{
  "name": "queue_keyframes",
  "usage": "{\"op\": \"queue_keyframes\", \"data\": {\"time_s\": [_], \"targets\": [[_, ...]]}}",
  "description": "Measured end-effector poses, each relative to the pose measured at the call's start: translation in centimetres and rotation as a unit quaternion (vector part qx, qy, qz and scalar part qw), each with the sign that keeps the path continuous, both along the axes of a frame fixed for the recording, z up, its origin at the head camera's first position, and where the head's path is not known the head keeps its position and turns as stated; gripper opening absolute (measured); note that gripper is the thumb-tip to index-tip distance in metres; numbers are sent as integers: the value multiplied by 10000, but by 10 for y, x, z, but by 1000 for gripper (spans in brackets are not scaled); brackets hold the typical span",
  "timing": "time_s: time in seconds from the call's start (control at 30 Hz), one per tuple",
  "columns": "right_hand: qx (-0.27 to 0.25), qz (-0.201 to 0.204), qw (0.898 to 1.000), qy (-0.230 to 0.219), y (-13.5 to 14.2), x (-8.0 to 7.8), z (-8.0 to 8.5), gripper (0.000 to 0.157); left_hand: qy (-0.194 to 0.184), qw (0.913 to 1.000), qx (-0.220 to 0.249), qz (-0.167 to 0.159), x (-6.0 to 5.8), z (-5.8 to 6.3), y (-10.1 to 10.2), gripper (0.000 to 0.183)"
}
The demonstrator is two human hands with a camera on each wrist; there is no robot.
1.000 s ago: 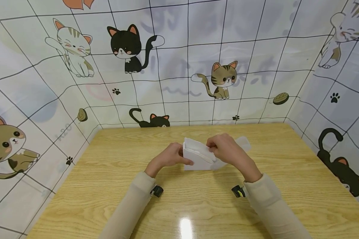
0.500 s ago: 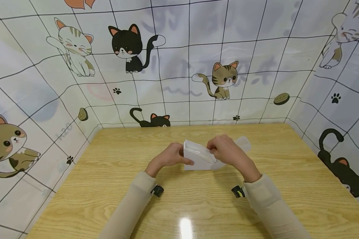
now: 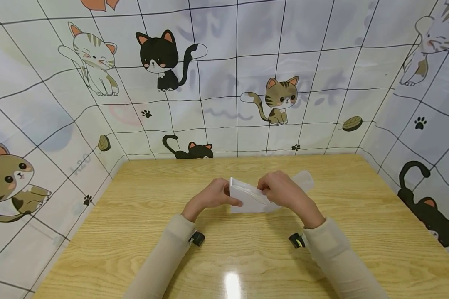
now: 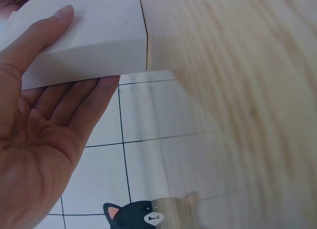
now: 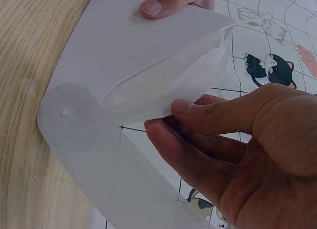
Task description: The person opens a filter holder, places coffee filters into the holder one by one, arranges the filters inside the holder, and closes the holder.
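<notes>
A white box (image 3: 248,200) with a slanted open top stands on the table in the head view. My left hand (image 3: 215,193) grips its left end, thumb on the near face and fingers behind. In the left wrist view, the left hand (image 4: 54,110) holds the box (image 4: 99,53) between thumb and fingers. A thin white translucent sheet (image 5: 198,75) shows at the opening in the right wrist view. My right hand (image 5: 233,140) pinches its edge between thumb and forefinger. A translucent swing lid (image 5: 114,174), joined by a round pivot at the box's corner, hangs turned away from the opening.
The wood-grain table (image 3: 232,253) is bordered at the back and sides by white grid-patterned sheeting (image 3: 224,83) printed with cats. A small black device (image 3: 197,238) sits at the left wrist, another black device (image 3: 297,240) at the right.
The box's upper left edge has sunk slightly while the left hand stays in place. My right hand has shifted a little left and down, still at the opening.
</notes>
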State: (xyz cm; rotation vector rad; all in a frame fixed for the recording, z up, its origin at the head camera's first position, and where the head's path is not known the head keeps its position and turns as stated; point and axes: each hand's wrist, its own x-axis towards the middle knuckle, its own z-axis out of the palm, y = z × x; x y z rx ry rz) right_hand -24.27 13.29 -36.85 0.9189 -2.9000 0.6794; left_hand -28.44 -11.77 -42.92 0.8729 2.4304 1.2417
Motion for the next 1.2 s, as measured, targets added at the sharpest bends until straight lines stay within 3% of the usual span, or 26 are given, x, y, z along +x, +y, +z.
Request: {"op": "queue_keyframes", "data": {"time_s": [1.2], "targets": [[234,89,9996,-100,-4,0,-7,35,20,9999,-139,47,2,4,1,28]]}}
